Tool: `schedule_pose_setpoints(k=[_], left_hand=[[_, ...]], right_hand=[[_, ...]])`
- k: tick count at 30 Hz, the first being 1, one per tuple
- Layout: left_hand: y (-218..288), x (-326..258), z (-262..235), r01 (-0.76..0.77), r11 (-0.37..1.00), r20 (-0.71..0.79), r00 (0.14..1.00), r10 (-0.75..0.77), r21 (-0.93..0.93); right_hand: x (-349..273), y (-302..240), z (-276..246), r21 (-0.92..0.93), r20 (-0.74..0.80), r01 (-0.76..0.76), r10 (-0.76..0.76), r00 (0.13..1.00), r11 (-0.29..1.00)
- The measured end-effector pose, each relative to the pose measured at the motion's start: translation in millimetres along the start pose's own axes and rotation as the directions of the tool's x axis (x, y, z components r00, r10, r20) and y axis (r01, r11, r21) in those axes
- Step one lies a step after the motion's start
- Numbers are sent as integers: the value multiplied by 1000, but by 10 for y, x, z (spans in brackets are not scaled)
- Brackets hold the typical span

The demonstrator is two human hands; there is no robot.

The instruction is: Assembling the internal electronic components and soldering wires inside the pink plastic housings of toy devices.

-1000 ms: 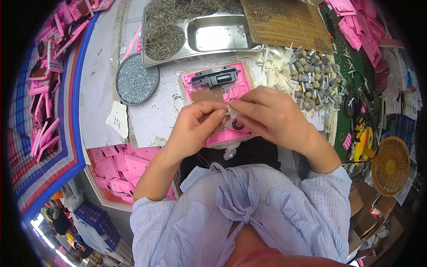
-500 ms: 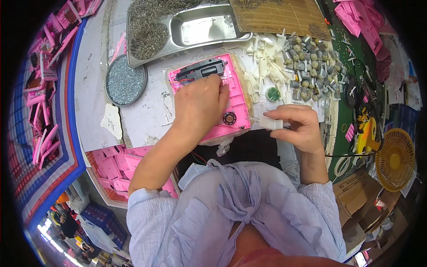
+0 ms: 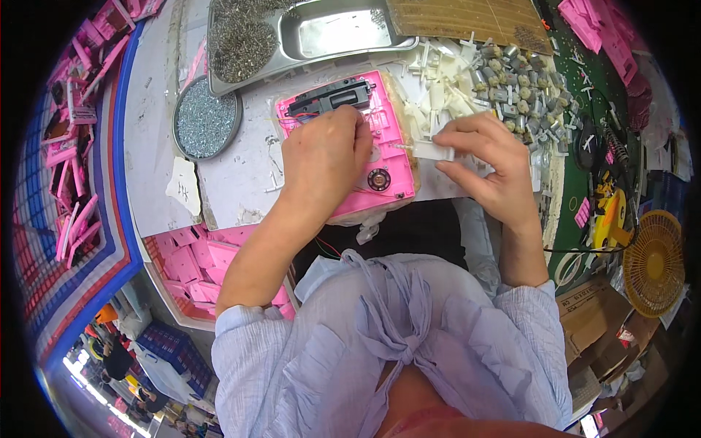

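Nearest the person, below the pale blue shirt, the two bare forearms reach up to the worktop [image 3: 241, 175]. The left hand [image 3: 325, 150] lies palm-down on the flat pink plastic housing [image 3: 391, 139], its fingers curled and pressing near the housing's middle; whether it pinches a small part cannot be told. The housing rests on the worktop straight ahead, with a round black-and-silver speaker disc [image 3: 378, 179] at its near edge and a black rectangular module [image 3: 328, 96] at its far edge, thin wires running between. The right hand [image 3: 489, 157], at about two o'clock from the housing, pinches a small white plastic piece [image 3: 434, 151] between thumb and fingertips, just beside the housing's right edge. The step in hand looks like an assembly one: steadying the housing while a white piece is brought in. The next move probably calls for lining that piece up with its seat on the housing and keeping the left hand clear of the wires. Farther out lie a heap of white plastic parts [image 3: 438, 87], a cluster of small grey motors [image 3: 515, 77], a round dish of screws [image 3: 206, 125] at ten o'clock, and a steel tray [image 3: 328, 33] at twelve.
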State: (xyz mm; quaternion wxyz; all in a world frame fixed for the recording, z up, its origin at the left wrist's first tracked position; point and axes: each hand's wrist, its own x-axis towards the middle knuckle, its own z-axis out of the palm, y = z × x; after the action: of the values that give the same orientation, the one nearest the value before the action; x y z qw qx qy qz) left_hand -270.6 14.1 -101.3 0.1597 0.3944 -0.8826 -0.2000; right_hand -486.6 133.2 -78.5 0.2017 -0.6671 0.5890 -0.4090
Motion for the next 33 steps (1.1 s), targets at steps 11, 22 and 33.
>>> schedule_pose_setpoints(k=[11, 22, 33], left_hand=[[119, 71, -16, -6, 996, 27, 1000, 3, 91], [149, 127, -12, -82, 950, 58, 996, 67, 301], [-170, -342, 93, 20, 783, -150, 978, -144, -622]], right_hand=[[-5, 6, -85, -90, 44, -6, 10, 999, 996], [83, 8, 7, -81, 136, 80, -68, 988, 994], [340, -25, 199, -187, 250, 247, -197, 948, 951]])
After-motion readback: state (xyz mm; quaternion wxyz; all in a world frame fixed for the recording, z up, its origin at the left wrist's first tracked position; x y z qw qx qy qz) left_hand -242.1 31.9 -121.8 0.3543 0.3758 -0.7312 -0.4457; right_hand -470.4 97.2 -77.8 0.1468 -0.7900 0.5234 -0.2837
